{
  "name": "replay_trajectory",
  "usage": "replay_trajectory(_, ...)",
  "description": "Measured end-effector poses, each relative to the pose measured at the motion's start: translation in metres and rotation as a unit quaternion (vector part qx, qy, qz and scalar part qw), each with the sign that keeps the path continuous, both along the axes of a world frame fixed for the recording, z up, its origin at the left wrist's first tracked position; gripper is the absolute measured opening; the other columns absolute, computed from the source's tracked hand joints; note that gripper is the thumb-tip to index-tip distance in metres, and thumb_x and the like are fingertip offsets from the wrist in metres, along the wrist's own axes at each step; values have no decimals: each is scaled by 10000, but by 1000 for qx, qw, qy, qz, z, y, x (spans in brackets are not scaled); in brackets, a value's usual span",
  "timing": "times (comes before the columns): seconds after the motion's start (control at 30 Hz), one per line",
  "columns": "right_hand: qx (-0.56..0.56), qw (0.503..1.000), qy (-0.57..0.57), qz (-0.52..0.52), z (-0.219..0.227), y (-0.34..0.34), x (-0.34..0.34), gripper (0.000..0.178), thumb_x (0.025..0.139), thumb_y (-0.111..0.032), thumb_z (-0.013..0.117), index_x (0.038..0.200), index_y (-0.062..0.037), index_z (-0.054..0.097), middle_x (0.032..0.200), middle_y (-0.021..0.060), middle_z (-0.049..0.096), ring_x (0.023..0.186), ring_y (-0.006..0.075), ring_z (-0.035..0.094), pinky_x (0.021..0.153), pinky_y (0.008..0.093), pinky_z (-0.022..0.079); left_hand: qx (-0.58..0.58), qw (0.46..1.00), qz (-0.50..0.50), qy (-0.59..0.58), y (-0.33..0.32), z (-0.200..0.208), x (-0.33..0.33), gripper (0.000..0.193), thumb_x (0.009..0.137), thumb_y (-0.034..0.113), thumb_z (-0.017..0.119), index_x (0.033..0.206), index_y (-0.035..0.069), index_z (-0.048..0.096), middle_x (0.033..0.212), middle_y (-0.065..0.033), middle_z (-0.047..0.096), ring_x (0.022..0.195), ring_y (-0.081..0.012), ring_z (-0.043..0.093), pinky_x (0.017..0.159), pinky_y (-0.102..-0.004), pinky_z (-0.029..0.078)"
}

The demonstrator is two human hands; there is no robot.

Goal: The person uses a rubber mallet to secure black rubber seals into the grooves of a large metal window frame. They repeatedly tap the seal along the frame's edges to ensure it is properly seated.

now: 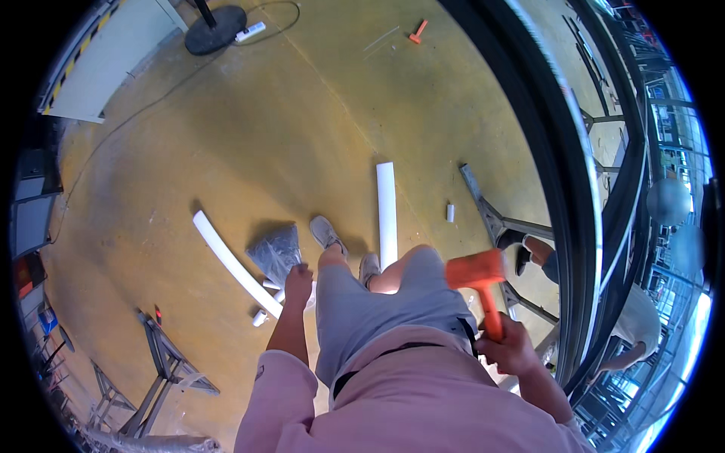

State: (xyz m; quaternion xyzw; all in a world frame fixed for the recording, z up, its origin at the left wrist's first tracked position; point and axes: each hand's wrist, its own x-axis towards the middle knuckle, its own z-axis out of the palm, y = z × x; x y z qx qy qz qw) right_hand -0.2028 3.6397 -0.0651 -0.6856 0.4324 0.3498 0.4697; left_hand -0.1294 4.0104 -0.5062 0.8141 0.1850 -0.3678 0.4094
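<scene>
My right hand [507, 346] is wrapped round the handle of an orange mallet [476, 269], whose head points up and away from me beside my right thigh. My left hand [299, 284] is closed in front of my left hip. It overlaps the near edge of a dark, crinkled plastic bag [275, 251]; whether it grips the bag's edge or something else is hidden. Just left of that hand, a long white strip [236, 264] lies on the floor beside a small white roll [260, 318]. Another white strip [386, 211] lies ahead of my feet.
A long black frame [551, 136] runs along my right on metal trestles [521, 226]. Beyond it bends another person [636, 321]. A second orange hammer [418, 32] lies far ahead. Further trestles [170, 362] stand at left, and a cable [143, 109] crosses the floor near a round black base [216, 30].
</scene>
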Motion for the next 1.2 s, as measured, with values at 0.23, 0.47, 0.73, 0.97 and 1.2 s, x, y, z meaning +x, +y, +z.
replay_trajectory(0.23,63,984,167,2,-271,-1,123,276,921,-206,723,1100,-44,589,736,20,574,583,110,552,535,282,462,-227,974,12,-16,-121,17,94,260,968,106,608,1209,18,651,1076,-149,727,1007,-220,697,912,-352,528)
replay_trajectory(0.47,114,974,193,27,-464,-83,205,227,917,-193,693,1037,-54,559,740,26,567,562,105,541,509,281,455,-9,993,-110,-48,-115,-61,103,289,870,21,583,1145,28,667,1111,-143,674,1105,-351,613,987,-454,466)
replay_trajectory(0.73,270,938,214,-37,-549,-215,296,184,906,-168,667,1028,-77,563,728,28,572,542,112,519,491,296,446,130,985,-105,39,-226,-102,182,236,856,45,577,1059,-3,688,1059,-162,689,1027,-329,645,903,-411,517)
replay_trajectory(0.97,396,915,55,-50,-534,-356,372,263,950,-353,651,1015,-117,556,695,10,545,519,101,504,464,277,428,202,954,-218,43,-279,-182,242,182,882,73,562,997,-25,662,941,-148,721,831,-275,684,808,-397,557)
replay_trajectory(1.2,510,757,-123,-389,-549,-437,395,418,1028,-562,534,942,-154,516,646,-13,499,485,92,472,430,262,387,-66,971,-159,169,-582,-152,417,181,974,96,562,1104,0,644,968,-136,721,825,-237,707,748,-364,596)
